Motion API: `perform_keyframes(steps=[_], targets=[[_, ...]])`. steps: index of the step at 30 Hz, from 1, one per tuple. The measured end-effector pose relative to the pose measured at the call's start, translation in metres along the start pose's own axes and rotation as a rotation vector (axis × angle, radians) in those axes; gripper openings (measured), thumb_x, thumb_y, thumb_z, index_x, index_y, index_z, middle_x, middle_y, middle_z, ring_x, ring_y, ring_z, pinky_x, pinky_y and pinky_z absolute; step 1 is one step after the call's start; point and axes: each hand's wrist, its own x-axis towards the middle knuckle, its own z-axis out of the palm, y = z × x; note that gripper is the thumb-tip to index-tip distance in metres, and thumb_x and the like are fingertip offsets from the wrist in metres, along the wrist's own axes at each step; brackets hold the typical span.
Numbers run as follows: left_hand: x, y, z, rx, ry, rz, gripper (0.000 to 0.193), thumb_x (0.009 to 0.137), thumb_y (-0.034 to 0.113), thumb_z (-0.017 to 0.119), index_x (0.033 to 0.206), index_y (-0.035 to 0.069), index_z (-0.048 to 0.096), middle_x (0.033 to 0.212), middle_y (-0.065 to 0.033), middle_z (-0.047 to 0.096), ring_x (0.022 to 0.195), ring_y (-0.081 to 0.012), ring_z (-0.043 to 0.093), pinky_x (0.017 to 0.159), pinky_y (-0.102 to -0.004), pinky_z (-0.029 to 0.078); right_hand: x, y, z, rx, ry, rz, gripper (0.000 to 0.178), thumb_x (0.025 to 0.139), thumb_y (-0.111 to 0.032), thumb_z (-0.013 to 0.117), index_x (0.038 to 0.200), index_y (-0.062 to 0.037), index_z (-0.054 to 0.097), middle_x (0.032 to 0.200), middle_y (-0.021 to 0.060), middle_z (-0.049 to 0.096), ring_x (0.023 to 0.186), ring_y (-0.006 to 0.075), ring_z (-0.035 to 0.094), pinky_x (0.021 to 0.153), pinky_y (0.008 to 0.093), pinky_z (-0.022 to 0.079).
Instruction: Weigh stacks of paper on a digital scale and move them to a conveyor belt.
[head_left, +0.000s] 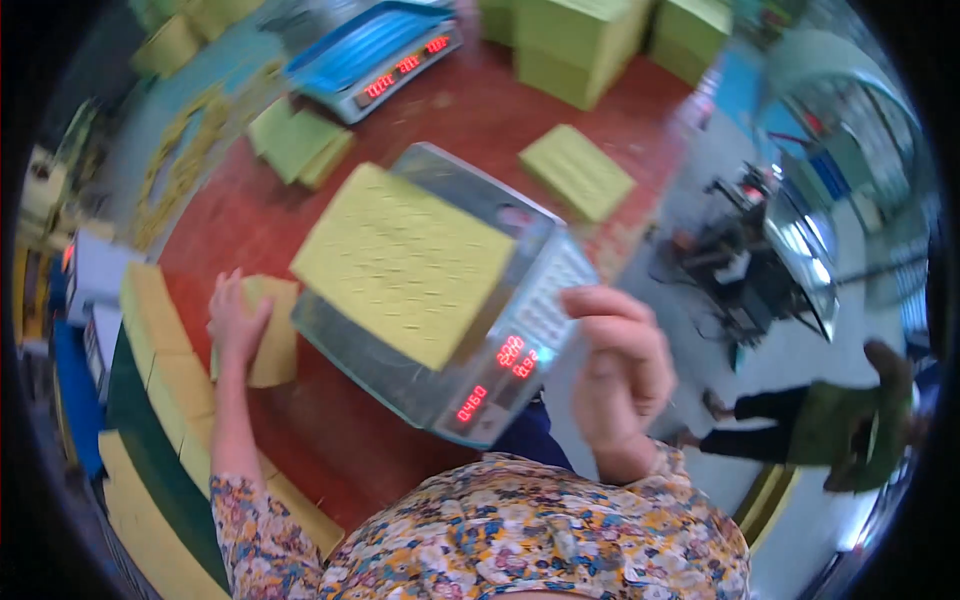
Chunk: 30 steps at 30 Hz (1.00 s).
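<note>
A digital scale [450, 412] with a clear-covered platform and lit red digits sits tilted in view before me. On its platform lies a yellow, rectangular perforated pad [405, 262], its surface marked with rows of short slits. My left hand [238, 325] grips a yellow stack [275, 335] left of the scale, thumb on the near side and fingers at its far-left edge. Just right of the scale, my right hand [622, 375] has its fingers curled with the forefinger toward the keypad [548, 312]. Nothing shows in that hand; whether the fingertip touches a key I cannot tell.
Beyond the scale on the red table [225, 230] lie another yellow pad [577, 172], a few yellow pieces [300, 145] and a blue-tray scale [370, 55]. Tall yellow stacks [575, 45] stand at the back. More stacks [180, 380] line the left. A person [850, 435] stands at the right.
</note>
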Motion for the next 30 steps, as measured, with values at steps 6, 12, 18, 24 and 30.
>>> perform_keyframes(steps=[6,12,18,24,30], targets=[[-0.001,0.007,-0.008,0.028,-0.041,-0.053,0.080,0.082,0.055,0.063,0.148,0.018,0.037,0.158,-0.0117,0.029,0.142,-0.0351,0.030,0.107,-0.0617,0.032,-0.041,-0.026,-0.011,0.112,-0.067,0.198,0.028,0.086,0.011,0.051,0.110,0.0043,0.064,0.112,0.0186,0.066,0.101,0.0242,0.064,0.088,0.0323,0.049],[-0.043,0.030,-0.023,0.030,-0.042,-0.085,0.074,0.084,0.056,0.059,0.145,0.017,0.041,0.153,-0.0093,0.034,0.137,-0.0345,0.037,0.101,-0.0622,0.039,-0.078,-0.037,-0.032,0.254,-0.263,0.577,0.024,0.089,0.005,0.053,0.109,0.0029,0.066,0.104,0.0112,0.068,0.096,0.0165,0.065,0.086,0.0290,0.050],[-0.161,0.058,-0.013,0.055,-0.078,-0.200,0.084,0.081,0.052,0.069,0.150,0.018,0.035,0.159,-0.0117,0.024,0.143,-0.0379,0.027,0.108,-0.0641,0.029,-0.091,-0.012,-0.052,0.545,-0.472,0.779,0.020,0.092,0.000,0.055,0.108,0.0031,0.066,0.103,0.0108,0.069,0.095,0.0168,0.065,0.084,0.0295,0.051],[-0.275,0.117,-0.042,0.031,-0.099,-0.054,0.090,0.074,0.043,0.074,0.149,0.012,0.035,0.157,-0.0191,0.025,0.143,-0.0387,0.028,0.112,-0.0574,0.028,-0.092,-0.006,-0.086,0.405,-0.872,0.780,0.017,0.093,-0.008,0.058,0.104,0.0011,0.066,0.097,0.0104,0.069,0.090,0.0173,0.066,0.081,0.0295,0.052],[-0.309,0.136,-0.073,-0.062,-0.140,0.431,0.100,0.065,0.041,0.078,0.148,0.007,0.035,0.158,-0.0189,0.024,0.145,-0.0385,0.024,0.116,-0.0553,0.021,-0.124,0.003,-0.101,0.565,-0.909,1.154,0.020,0.094,-0.007,0.057,0.110,0.0028,0.064,0.099,0.0070,0.068,0.092,0.0125,0.063,0.084,0.0274,0.051]])
